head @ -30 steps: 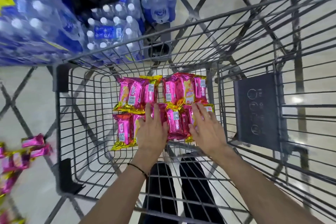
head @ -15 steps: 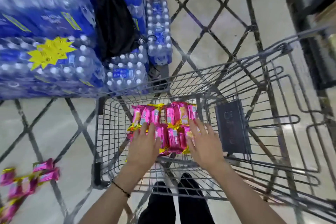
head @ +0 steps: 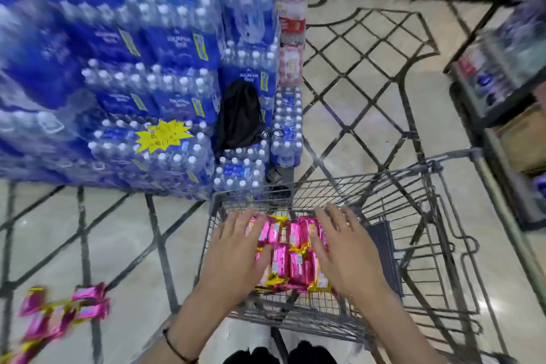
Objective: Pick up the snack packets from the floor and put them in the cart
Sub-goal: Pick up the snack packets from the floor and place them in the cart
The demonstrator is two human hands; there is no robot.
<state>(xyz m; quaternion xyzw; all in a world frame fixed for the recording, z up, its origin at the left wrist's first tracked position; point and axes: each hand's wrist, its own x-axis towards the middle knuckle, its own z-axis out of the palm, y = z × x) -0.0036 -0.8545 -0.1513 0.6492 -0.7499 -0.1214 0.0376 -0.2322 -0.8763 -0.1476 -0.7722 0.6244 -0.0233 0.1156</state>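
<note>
Over the cart (head: 428, 207), left hand (head: 236, 254) and right hand (head: 345, 254) spread flat, empty, above snack packets (head: 291, 251) inside. More packets (head: 59, 316) on floor left of cart. Risk: turning carelessly, stepping on those.

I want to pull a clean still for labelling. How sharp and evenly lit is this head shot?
Head view: motion blur smears the water bottle packs and the floor packets; the hands and cart packets are only slightly soft. Wide-angle bending curves the cart rails; ceiling glare spots the glossy floor.
</note>
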